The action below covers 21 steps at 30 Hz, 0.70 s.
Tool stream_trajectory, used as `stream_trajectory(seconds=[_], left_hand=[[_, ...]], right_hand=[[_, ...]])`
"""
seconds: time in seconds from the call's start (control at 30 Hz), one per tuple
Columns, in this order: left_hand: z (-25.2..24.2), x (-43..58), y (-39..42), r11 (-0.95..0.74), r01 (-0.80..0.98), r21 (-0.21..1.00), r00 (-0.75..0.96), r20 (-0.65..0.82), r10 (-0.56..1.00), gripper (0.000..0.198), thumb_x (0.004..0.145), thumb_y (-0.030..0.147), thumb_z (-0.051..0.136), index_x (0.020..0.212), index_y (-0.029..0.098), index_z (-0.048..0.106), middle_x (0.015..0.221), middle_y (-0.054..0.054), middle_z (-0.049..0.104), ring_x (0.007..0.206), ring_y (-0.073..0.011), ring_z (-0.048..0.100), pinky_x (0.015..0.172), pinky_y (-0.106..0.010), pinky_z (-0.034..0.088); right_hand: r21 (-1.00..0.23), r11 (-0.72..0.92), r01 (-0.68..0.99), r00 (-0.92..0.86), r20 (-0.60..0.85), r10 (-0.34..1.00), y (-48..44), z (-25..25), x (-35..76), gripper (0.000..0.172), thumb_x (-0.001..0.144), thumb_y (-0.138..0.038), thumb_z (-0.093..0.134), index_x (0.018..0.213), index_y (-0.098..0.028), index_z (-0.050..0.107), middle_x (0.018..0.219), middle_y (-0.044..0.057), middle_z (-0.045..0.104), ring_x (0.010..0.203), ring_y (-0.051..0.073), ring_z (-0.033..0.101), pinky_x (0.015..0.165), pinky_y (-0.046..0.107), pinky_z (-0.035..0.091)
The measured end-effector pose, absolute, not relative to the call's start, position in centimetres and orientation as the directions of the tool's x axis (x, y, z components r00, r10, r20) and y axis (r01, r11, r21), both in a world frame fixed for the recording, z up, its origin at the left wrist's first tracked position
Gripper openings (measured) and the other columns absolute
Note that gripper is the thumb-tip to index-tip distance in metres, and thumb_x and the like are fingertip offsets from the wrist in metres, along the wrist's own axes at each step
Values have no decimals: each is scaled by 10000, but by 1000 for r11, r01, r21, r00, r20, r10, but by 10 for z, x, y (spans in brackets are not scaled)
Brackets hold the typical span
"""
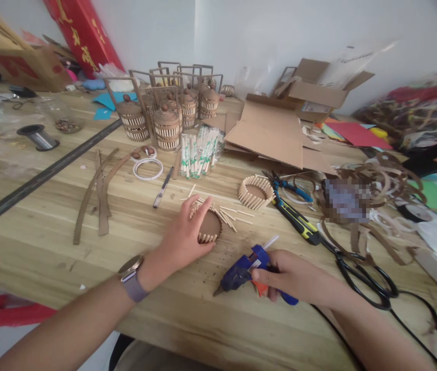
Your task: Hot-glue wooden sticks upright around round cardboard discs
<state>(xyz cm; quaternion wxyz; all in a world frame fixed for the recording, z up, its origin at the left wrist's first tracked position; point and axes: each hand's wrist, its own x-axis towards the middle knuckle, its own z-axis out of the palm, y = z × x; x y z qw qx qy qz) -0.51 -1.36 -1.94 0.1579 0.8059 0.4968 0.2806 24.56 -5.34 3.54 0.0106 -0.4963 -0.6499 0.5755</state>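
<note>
My left hand (pixel 185 232) reaches over the left side of a round brown cardboard base (pixel 211 225) with short wooden sticks along its rim. Its fingers are spread, the thumb by the near edge and the fingertips by the far edge; whether they press on it I cannot tell. My right hand (pixel 290 275) is wrapped around a blue glue gun (pixel 247 268), whose nozzle points down to the left above the table. A clear glue stick juts from its back. Loose short sticks (pixel 233 215) lie behind the base. A second stick-rimmed ring (pixel 256 192) stands farther back.
Finished-looking small lidded baskets (pixel 168 126) with tall handles stand at the back. Wrapped sticks (pixel 198 154), a pen (pixel 163 188), a utility knife (pixel 295 221), pliers (pixel 291 189) and scissors (pixel 365 281) lie around. A black cord (pixel 415 335) runs along the right. Cardboard (pixel 268 131) lies behind.
</note>
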Motion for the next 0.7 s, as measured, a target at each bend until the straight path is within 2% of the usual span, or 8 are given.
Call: stream_trajectory(seconds=[0.07,0.13,0.2,0.27,0.4,0.53,0.6,0.7], left_hand=[[-19,-5,-13,-453,712,537,349,288,892,984,655,212,803,1468,286,254,1464,-149,289,1256,-348,508,1021,-520,489],[-19,-5,-13,-452,713,536,349,287,892,979,655,213,803,1467,278,261,1465,-151,291,1265,-350,499,1026,-516,486],[-19,-5,-14,-454,714,533,351,288,891,981,656,214,803,1470,282,260,1466,-148,293,1286,-355,479,1032,-517,481],[-18,-5,-14,-452,714,535,351,286,892,986,659,214,801,1474,296,252,1471,-141,290,1296,-356,471,1030,-517,482],[-17,-5,-14,-455,713,534,354,287,890,987,660,211,797,1476,300,250,1468,-137,295,1314,-361,454,1037,-515,479],[-17,-5,-14,-454,715,532,350,290,891,968,663,207,793,1468,287,262,1463,-142,301,1331,-366,439,1052,-520,466],[-18,-5,-14,-453,715,532,347,292,891,964,661,208,796,1465,283,269,1463,-145,302,1323,-364,450,1052,-520,466],[-18,-5,-14,-453,719,527,346,294,891,969,652,214,803,1462,275,275,1461,-152,305,1332,-373,439,1059,-532,455]], right_hand=[[-659,16,752,-468,-515,718,-53,37,246,520,897,-620,454,716,-186,677,629,39,655,558,154,600,494,236,405],[-507,163,846,-422,-452,786,-53,39,246,457,913,-550,472,708,-203,688,612,36,656,550,163,579,494,252,364],[-378,225,898,-373,-384,845,-52,40,247,405,906,-516,513,690,-216,680,638,39,676,559,176,584,503,264,344],[-307,230,924,-329,-325,887,-48,39,248,368,902,-489,537,677,-227,666,660,40,689,577,188,603,508,268,340],[-275,239,931,-301,-209,931,-33,34,248,301,913,-383,541,667,-228,620,641,28,661,571,180,588,520,265,349],[-273,288,918,-316,-62,947,-10,29,240,86,879,-213,558,817,-203,616,799,46,680,718,187,621,626,258,410],[-263,303,916,-330,-66,942,2,27,233,56,865,-166,568,898,-188,608,883,69,687,806,200,634,693,263,431],[-262,305,916,-346,-128,929,13,26,223,127,841,-107,578,945,-176,599,907,77,697,828,198,643,717,254,435]])
